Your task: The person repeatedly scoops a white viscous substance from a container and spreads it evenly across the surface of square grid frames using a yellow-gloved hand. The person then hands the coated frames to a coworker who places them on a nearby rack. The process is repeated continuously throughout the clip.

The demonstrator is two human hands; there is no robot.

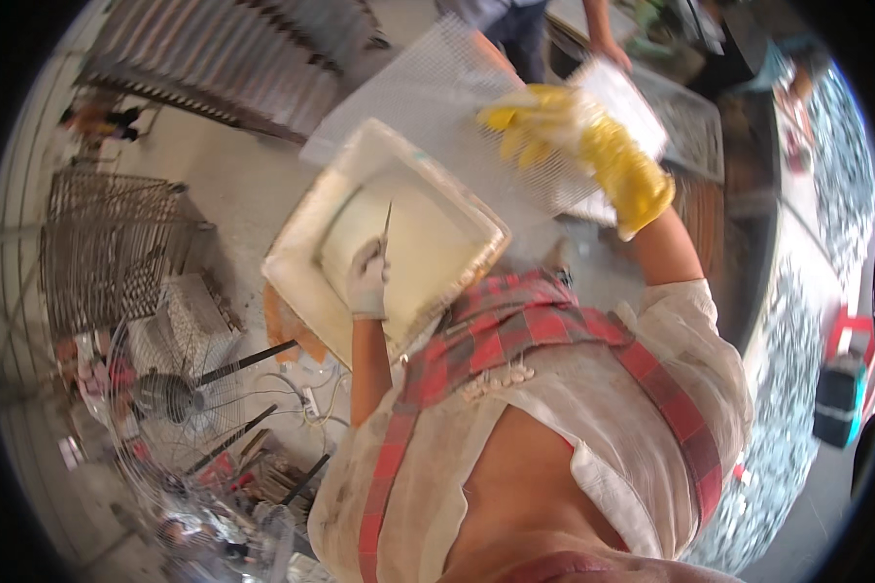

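My left hand (368, 280), in a pale glove, holds a thin pointed blade (387, 222) with its tip upward. It is over a square, pale-rimmed basin (474, 211) containing cream-coloured matter. My right hand (576, 149) wears a wet-looking yellow rubber glove. Its fingers grip the right side of a translucent mesh sheet (401, 98), which extends beyond the basin's far rim. Blur hides exactly how the fingers close on the mesh. A red-and-black checked apron (510, 321) covers my waist, close to the basin.
Another person's hand (612, 55) touches a white tray (623, 102) ahead. Corrugated sheets (240, 62) lie at far left. A fan (168, 397) with dark legs and cables (328, 415) stands on the left floor. Along the right runs a counter edge (780, 240) with heaped glossy pieces (780, 437).
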